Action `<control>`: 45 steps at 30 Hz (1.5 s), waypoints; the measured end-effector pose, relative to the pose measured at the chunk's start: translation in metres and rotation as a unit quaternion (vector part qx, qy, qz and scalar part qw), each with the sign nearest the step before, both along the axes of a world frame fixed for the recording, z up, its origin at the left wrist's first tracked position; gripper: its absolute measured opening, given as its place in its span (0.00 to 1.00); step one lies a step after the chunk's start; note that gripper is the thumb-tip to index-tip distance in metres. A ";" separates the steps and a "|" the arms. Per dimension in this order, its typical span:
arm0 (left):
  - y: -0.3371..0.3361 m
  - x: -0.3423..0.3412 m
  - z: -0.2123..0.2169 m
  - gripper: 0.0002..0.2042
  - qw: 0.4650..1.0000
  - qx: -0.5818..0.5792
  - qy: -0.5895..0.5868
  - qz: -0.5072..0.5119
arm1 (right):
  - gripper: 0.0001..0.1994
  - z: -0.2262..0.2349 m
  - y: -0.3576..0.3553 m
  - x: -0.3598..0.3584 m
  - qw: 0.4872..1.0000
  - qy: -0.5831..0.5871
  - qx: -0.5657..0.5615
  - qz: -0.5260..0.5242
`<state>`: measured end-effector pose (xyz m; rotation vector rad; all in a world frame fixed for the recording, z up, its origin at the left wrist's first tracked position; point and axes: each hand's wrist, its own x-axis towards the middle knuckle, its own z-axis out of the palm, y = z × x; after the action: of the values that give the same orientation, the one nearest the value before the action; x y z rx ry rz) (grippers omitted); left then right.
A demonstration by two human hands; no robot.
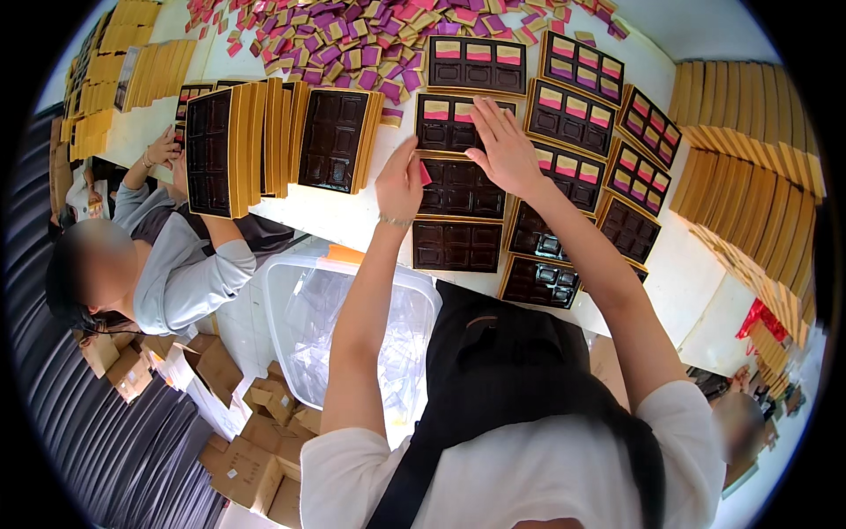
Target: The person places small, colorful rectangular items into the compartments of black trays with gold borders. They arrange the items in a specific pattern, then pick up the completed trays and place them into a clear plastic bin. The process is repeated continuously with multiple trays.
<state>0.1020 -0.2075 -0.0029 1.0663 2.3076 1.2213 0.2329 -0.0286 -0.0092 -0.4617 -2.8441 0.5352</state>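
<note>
1. a person at a white table [370, 225] works over rows of dark compartment trays with gold rims, seen from above.
2. the left hand [398, 183] is closed in a pinch on a small pink packet [425, 174], held at the left edge of an unfilled dark tray [462, 188].
3. the right hand [505, 145] lies flat and open, fingers spread, pressing on the partly filled tray [448, 123] just beyond; it grips nothing.
4. that tray carries pink-and-yellow packets along its far row, the nearer slots bare.
5. another bare tray [456, 245] sits nearest the person, touching the unfilled one.
6. to the right, a fan of filled trays [573, 115] curves along the table, overlapping one another.
7. a loose heap of pink, purple and yellow packets [370, 35] covers the far side of the table.
8. at left, stacked trays standing on edge [256, 141] rest near the table's edge.
9. stacks of gold lids [749, 176] line the right side.
10. a clear plastic bin [352, 335] stands on the floor below the left forearm.
11. a co-worker in a grey sleeve [189, 273] sits at left, with cardboard boxes [247, 414] below.
</note>
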 end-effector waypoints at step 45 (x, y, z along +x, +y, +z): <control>-0.035 0.031 -0.005 0.32 0.908 -0.278 0.223 -0.219 | 0.25 0.003 0.050 0.001 0.989 0.018 0.054 -0.133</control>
<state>0.1327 -0.2423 -0.0079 1.6159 2.3009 0.1301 0.2344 0.0216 -0.0065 -0.7873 -2.7002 0.3328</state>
